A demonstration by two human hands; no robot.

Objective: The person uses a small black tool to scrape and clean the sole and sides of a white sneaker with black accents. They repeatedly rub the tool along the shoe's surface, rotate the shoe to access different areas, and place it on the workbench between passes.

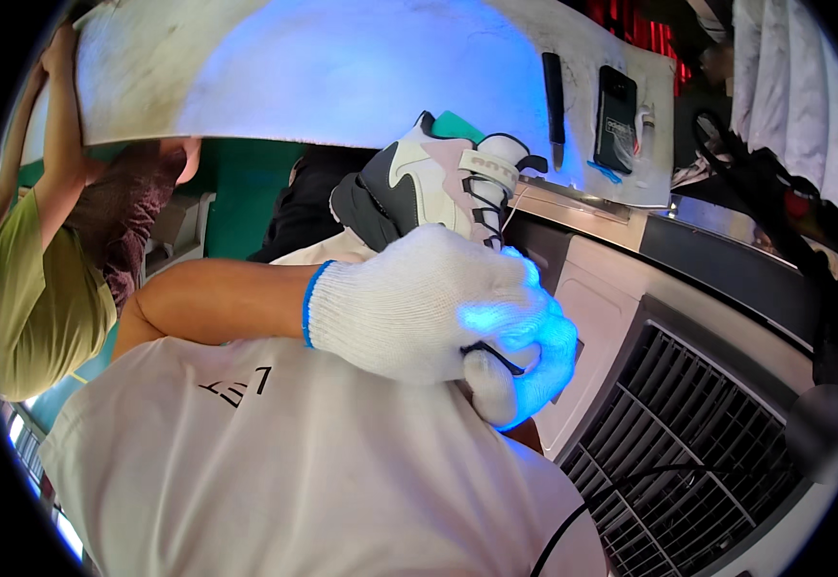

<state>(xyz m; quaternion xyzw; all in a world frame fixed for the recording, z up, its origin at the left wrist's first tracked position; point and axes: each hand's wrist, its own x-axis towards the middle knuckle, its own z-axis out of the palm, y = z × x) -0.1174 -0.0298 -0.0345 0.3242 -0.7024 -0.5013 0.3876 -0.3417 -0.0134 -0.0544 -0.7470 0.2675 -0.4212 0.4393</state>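
Note:
A white, black and pale pink sneaker (409, 183) with dark laces and a tongue strap is in front of my chest, beside the table's near edge. Its toe is hidden behind my hands. My left hand (419, 303), in a white knitted glove with a blue cuff, is closed over the front of the sneaker. Against its fingers lies my right hand (539, 375), also gloved, with fingers curled and blue light on them. A thin dark edge shows between the two gloves; I cannot make out what it belongs to.
On the pale table (140, 87) lie a black-handled knife (554, 111), a dark phone (616, 120) and a small clear tube (647, 130). A grilled vent unit (679, 413) stands at right, crossed by a black cable (621, 478). Another person (44, 279) is at the left.

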